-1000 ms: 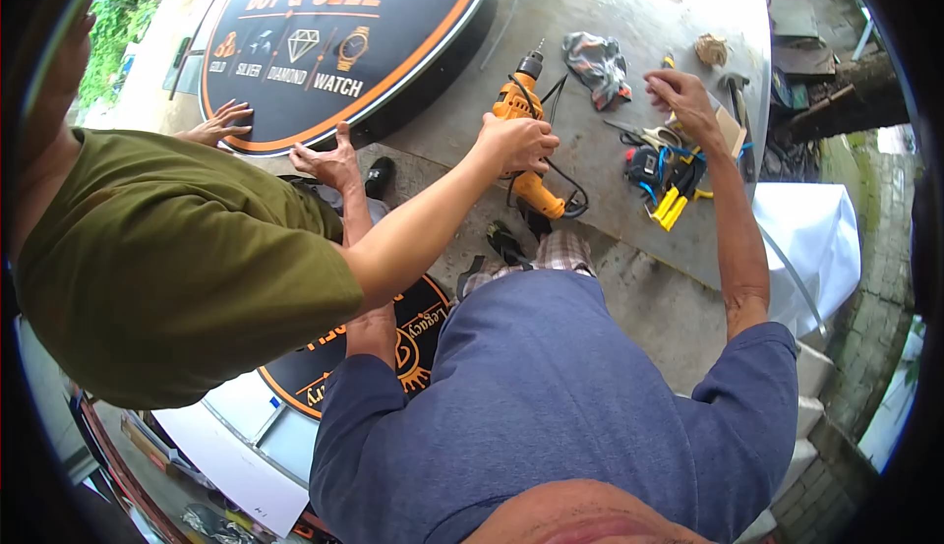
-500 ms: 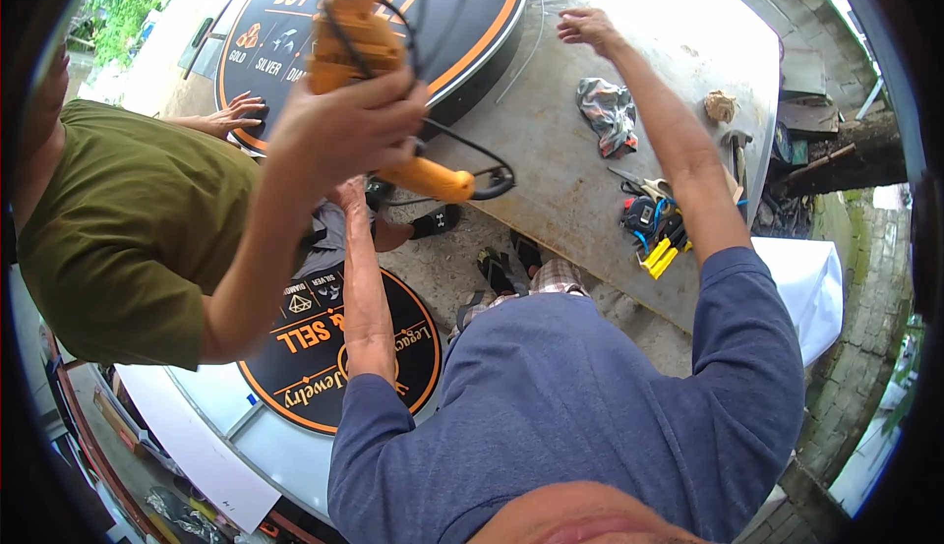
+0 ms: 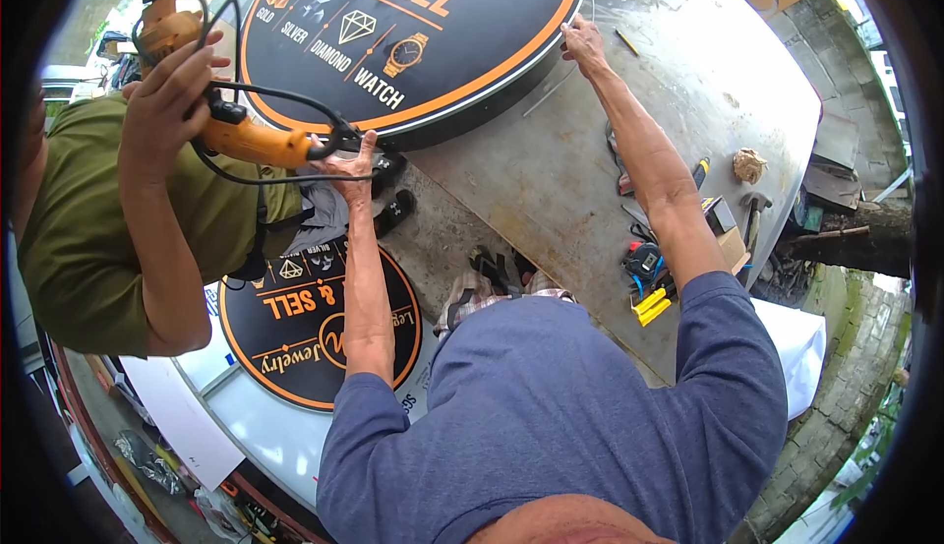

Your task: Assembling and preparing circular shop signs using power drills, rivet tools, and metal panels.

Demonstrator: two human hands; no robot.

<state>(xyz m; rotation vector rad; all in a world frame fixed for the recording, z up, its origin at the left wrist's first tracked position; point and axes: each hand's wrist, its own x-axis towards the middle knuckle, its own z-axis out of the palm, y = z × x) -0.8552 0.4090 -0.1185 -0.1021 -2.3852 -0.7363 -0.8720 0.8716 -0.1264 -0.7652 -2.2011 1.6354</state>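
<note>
A large round black sign (image 3: 305, 62) with an orange ring and a deep dark side lies on the metal table. At its right rim is my right hand (image 3: 585, 44), fingers curled against the edge. My left hand (image 3: 349, 172) is near the sign's lower edge, thumb raised apart from the fingers. It is beside the butt of an orange corded power tool (image 3: 258, 143) and its black cord; whether it touches them is unclear. A co-worker's hand (image 3: 175, 101) holds that tool up at the left.
A second round sign (image 3: 295, 347) lies on a white panel at lower left. On the metal table (image 3: 551, 219) are a tape measure (image 3: 644, 261), yellow-handled tools (image 3: 651, 308), a hammer (image 3: 755, 211), a crumpled brown lump (image 3: 749, 165) and a pencil-like stick (image 3: 627, 44). The co-worker's green shirt (image 3: 88, 239) is close at left.
My right hand has come to the sign's rim from over the table. The co-worker's power tool has moved left, away from the sign's middle. My left hand's thumb now shows raised.
</note>
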